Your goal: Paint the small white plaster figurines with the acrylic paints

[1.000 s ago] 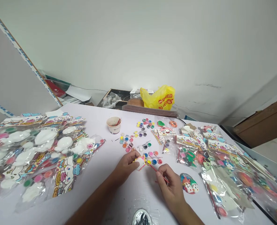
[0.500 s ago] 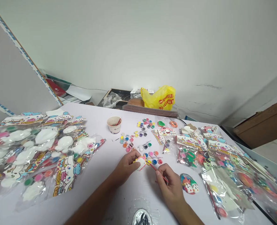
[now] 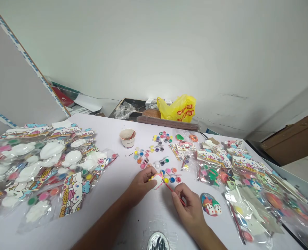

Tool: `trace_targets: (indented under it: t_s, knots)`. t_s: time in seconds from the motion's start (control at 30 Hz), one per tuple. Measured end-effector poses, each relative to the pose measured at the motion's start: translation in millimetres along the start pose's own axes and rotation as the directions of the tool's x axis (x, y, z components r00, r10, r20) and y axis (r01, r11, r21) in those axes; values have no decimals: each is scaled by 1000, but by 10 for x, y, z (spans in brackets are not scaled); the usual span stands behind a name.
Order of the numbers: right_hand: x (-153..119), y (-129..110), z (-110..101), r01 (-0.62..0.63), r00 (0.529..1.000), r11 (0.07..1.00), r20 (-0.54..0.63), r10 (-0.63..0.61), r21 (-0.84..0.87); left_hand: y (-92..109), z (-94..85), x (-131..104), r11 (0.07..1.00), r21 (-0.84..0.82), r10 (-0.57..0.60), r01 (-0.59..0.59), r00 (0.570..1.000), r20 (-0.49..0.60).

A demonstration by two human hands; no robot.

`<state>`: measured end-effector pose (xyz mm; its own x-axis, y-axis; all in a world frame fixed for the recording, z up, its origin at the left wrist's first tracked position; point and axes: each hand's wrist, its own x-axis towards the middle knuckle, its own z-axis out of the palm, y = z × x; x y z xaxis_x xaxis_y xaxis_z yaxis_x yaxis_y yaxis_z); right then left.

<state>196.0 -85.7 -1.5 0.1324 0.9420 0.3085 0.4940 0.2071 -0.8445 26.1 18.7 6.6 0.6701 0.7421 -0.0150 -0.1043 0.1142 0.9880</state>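
Near the middle of the table, my left hand (image 3: 143, 184) pinches a small white figure (image 3: 158, 180) with pink and yellow parts along its edge. A thin red brush (image 3: 172, 190) is held between the fingers of my right hand (image 3: 187, 203), its tip at the right edge of the figure. Just beyond the figure stand open paint pots, among them a blue pot (image 3: 172, 180) and a red pot (image 3: 178, 179). A paper cup (image 3: 127, 138) with a brush leaning in it stands farther back.
Bagged white figures (image 3: 52, 149) cover the left of the table (image 3: 102, 215). More packets (image 3: 245, 159) lie at the right, near a round painted piece (image 3: 210, 204). A yellow bag (image 3: 178, 108) is behind the table, and a round silver-dark object (image 3: 157, 241) sits at the front edge.
The brush tip has moved slightly left, from over the yellow pot onto the figure's edge. My right hand has shifted a little with it. My left hand keeps its grip.
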Motion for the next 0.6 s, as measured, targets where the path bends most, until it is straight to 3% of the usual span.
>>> trace_targets:
  t_s: [0.6]
  knots:
    - [-21,62,27,-14,998,1000,-57,14,12,3,2,4,1000,2,-21,21,1000,-8]
